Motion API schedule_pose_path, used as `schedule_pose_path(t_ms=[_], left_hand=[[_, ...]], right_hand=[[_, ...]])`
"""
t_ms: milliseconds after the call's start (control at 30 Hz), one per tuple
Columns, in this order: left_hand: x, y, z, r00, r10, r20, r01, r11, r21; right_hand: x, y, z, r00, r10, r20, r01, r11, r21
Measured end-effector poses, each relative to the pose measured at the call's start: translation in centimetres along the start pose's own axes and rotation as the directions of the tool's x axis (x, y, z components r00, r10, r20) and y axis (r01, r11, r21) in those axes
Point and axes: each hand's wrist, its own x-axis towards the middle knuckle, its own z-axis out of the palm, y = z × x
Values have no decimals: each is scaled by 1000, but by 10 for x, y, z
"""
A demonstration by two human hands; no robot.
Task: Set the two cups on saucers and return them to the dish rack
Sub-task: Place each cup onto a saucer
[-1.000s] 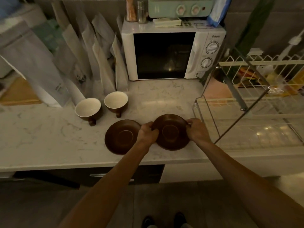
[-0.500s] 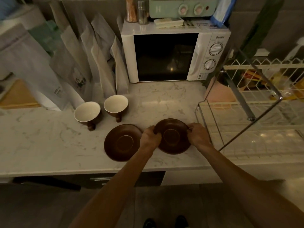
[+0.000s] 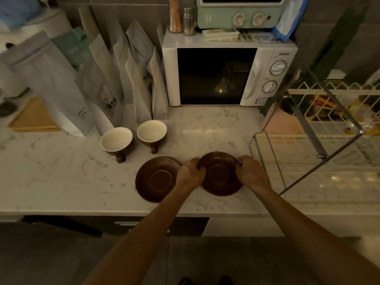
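Two brown saucers lie side by side near the front of the marble counter. My left hand (image 3: 190, 172) grips the left rim of the right saucer (image 3: 219, 173) and my right hand (image 3: 249, 172) grips its right rim. The left saucer (image 3: 157, 178) lies bare beside my left hand. Behind it two brown cups with cream insides stand upright and empty: the left cup (image 3: 116, 140) and the right cup (image 3: 152, 132), their handles toward me. The wire dish rack (image 3: 267, 153) stands just right of my right hand.
A white microwave (image 3: 216, 75) sits at the back with a small green oven (image 3: 238, 12) on top. Several grey pouches (image 3: 131, 75) lean against the wall behind the cups. A wooden board (image 3: 30, 118) lies far left. The counter edge (image 3: 102, 211) runs below the saucers.
The view has drifted slightly, but both hands stay on the right saucer's rims and it rests in about the same spot. Cups and left saucer have not moved.
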Motion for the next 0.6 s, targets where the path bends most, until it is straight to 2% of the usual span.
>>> schedule_pose_path(t_ms=[133,233,400,467,600], left_hand=[[-3,-6,-23,997,60,-48,-59,998,20],[-1,-15,-51,981,69,-179,-78,996,-43],[11,-35,-110,924,-127,-362,63,981,-182],[20,-46,-126,904,-225,-364,122,951,-284],[33,-56,-141,898,-325,-296,177,884,-433]], right_hand=[[-2,-20,-7,995,-94,-22,92,992,-92],[2,-46,-11,985,-171,26,173,982,-81],[15,-101,-14,963,-244,112,229,965,131],[21,-123,-10,950,-267,163,235,953,193],[36,-161,3,923,-297,245,223,931,290]])
